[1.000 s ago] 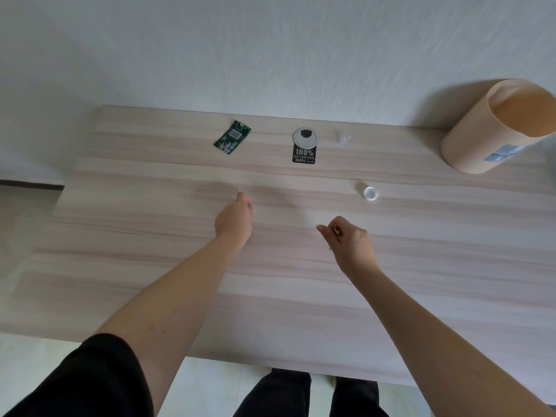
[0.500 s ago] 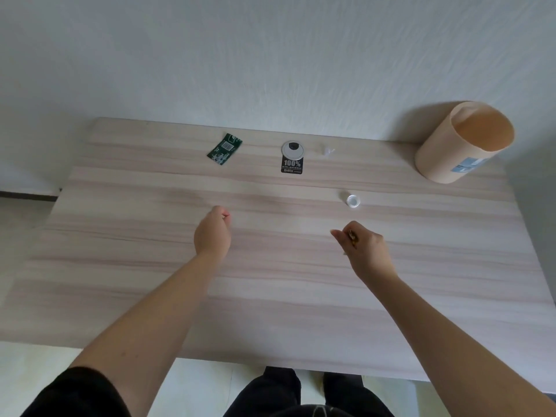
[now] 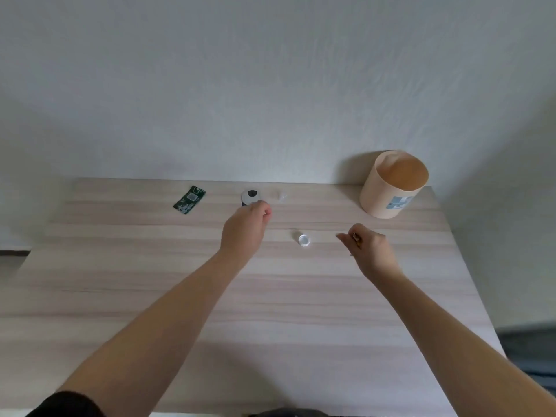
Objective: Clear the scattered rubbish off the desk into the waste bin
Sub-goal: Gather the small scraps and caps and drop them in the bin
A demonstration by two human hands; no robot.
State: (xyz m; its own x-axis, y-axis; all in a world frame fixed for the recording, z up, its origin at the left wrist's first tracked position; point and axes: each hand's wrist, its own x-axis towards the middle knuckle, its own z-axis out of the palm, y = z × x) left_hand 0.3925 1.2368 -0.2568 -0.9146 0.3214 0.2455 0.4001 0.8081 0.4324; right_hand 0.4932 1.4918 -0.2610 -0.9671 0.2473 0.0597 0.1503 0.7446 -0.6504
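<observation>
The rubbish lies along the far half of the desk: a green circuit board at the left, a round white-and-black tag partly hidden behind the left hand, a small clear scrap just right of the tag, and a white cap nearer the middle, between the two hands. The bin, a tan cylinder with a blue-and-white label, stands upright at the far right corner, its mouth open. The left hand is curled, fingers bent at the tag's near edge; whether it grips the tag cannot be told. The right hand is loosely closed on a small brownish item, too small to identify, right of the cap. The desk is pale wood-grain laminate, set against a plain white textured wall.
</observation>
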